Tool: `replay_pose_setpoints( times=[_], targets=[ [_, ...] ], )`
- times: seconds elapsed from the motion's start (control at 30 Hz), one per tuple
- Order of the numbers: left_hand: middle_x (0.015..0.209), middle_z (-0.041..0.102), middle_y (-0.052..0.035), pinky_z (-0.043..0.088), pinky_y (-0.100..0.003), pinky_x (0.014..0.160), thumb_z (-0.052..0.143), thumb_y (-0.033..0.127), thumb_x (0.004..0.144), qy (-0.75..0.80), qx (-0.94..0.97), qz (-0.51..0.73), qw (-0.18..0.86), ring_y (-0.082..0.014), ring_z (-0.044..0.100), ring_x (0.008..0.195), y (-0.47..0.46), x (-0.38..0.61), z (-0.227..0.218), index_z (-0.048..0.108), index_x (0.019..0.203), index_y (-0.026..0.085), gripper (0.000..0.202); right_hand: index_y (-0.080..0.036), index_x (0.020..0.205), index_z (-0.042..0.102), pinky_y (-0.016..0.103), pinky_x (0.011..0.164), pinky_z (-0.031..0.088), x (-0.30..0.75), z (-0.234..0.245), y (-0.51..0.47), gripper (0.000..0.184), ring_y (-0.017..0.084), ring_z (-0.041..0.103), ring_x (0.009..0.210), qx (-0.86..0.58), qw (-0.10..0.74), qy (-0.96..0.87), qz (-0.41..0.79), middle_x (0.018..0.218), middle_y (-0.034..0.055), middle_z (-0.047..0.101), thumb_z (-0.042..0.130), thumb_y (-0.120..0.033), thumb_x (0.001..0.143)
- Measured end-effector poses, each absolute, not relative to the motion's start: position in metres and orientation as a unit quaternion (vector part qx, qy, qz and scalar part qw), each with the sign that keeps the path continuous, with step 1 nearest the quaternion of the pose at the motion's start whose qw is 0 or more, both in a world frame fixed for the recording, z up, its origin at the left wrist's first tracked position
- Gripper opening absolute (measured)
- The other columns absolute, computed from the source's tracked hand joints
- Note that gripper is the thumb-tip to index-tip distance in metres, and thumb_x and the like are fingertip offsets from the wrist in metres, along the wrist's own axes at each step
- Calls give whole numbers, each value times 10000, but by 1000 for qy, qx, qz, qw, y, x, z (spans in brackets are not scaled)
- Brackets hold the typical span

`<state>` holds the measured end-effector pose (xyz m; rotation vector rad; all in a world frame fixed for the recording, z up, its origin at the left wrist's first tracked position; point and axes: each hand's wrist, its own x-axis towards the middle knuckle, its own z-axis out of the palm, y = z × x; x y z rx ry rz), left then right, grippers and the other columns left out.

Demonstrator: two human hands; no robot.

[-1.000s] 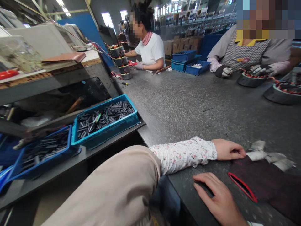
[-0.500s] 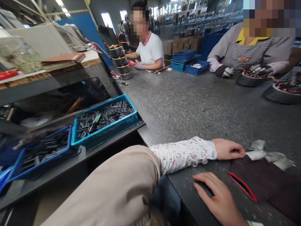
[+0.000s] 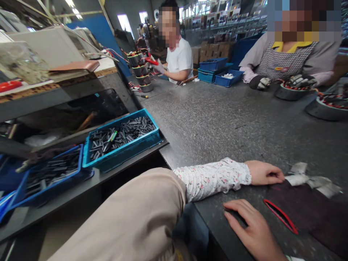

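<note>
My left hand [image 3: 265,173], below a white floral sleeve [image 3: 214,178], rests on the dark table [image 3: 206,123]. Its fingers are curled together, and their tips touch the edge of a dark maroon work glove [image 3: 307,203]. Whether anything is pinched there is hidden. The glove lies flat, with a red-rimmed cuff opening and grey fingers. Closer to me, my right hand [image 3: 255,226] lies on the table edge, thumb and fingers apart, holding nothing. It is left of the glove's cuff and not touching it.
At left stand a teal bin [image 3: 122,145] and a blue bin [image 3: 54,170] of short black tubes. Across the table, one co-worker [image 3: 179,58] sits by stacked wound rings [image 3: 140,72]. Another's gloved hands [image 3: 299,80] are at a wound ring. Blue trays [image 3: 228,79] stand between them.
The co-worker in white has shifted right and raised a gloved hand with a red tool beside the stacked rings. My hands and the glove have hardly moved.
</note>
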<state>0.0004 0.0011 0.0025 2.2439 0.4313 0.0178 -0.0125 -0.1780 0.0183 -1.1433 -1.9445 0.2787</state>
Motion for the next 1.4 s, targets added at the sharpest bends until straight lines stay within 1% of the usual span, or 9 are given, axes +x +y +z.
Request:
replay_pose_setpoints(
  times=[0.2, 0.37, 0.53, 0.67, 0.87, 1.1, 1.27, 1.4],
  targets=[
    [1218, 660, -34, 443, -201, 982, 531, 280, 1011, 171, 895, 7, 412, -116, 619, 1099, 0, -1, 5, 595, 1243, 128, 285, -250, 916, 654, 220, 627, 572, -13, 19, -178, 227, 136, 694, 711, -459, 416, -777, 111, 794, -24, 704, 508, -356, 1055],
    [1210, 659, -37, 443, -190, 952, 533, 266, 1007, 171, 895, 9, 412, -113, 621, 1090, -1, -3, 7, 597, 1258, 110, 302, -250, 916, 654, 220, 622, 572, -13, 20, -178, 225, 138, 694, 709, -457, 416, -778, 111, 792, -22, 704, 511, -354, 1054],
    [1221, 653, -23, 429, -175, 934, 524, 276, 1012, 176, 898, 4, 403, -103, 615, 1103, -2, -3, 9, 597, 1242, 124, 284, -243, 914, 657, 228, 614, 574, -13, 20, -178, 227, 147, 696, 700, -454, 421, -778, 107, 786, -12, 705, 509, -343, 1054],
    [1221, 656, -23, 433, -181, 938, 528, 271, 1010, 175, 898, 8, 404, -108, 616, 1108, -2, -2, 7, 600, 1226, 124, 271, -251, 915, 660, 225, 611, 576, -14, 21, -178, 209, 145, 695, 697, -456, 420, -776, 114, 785, -19, 705, 519, -334, 1045],
    [1212, 662, -19, 446, -193, 967, 542, 273, 1008, 173, 895, 3, 410, -112, 622, 1110, 1, 1, 4, 601, 1211, 147, 246, -239, 900, 666, 238, 600, 577, -14, 20, -177, 207, 157, 696, 686, -453, 427, -775, 113, 781, -5, 708, 529, -317, 1034],
    [1216, 657, -29, 439, -189, 957, 531, 277, 1011, 169, 897, 6, 409, -113, 614, 1122, 0, -1, 5, 604, 1198, 118, 256, -241, 912, 664, 239, 612, 579, -12, 17, -178, 190, 156, 697, 705, -457, 421, -774, 118, 793, -7, 709, 535, -315, 1031],
    [1218, 660, -26, 442, -206, 977, 545, 269, 1004, 171, 895, 9, 412, -118, 614, 1117, 1, 1, 2, 604, 1215, 137, 255, -232, 893, 676, 257, 596, 584, -13, 19, -178, 226, 173, 702, 687, -457, 426, -772, 117, 780, 12, 717, 527, -323, 1036],
    [1225, 659, -20, 439, -188, 964, 546, 265, 1005, 172, 894, 6, 414, -106, 614, 1103, 1, 0, 4, 604, 1208, 139, 246, -238, 905, 672, 252, 603, 582, -13, 18, -178, 221, 166, 701, 693, -457, 424, -773, 116, 787, 2, 716, 525, -331, 1041]
  ],
)
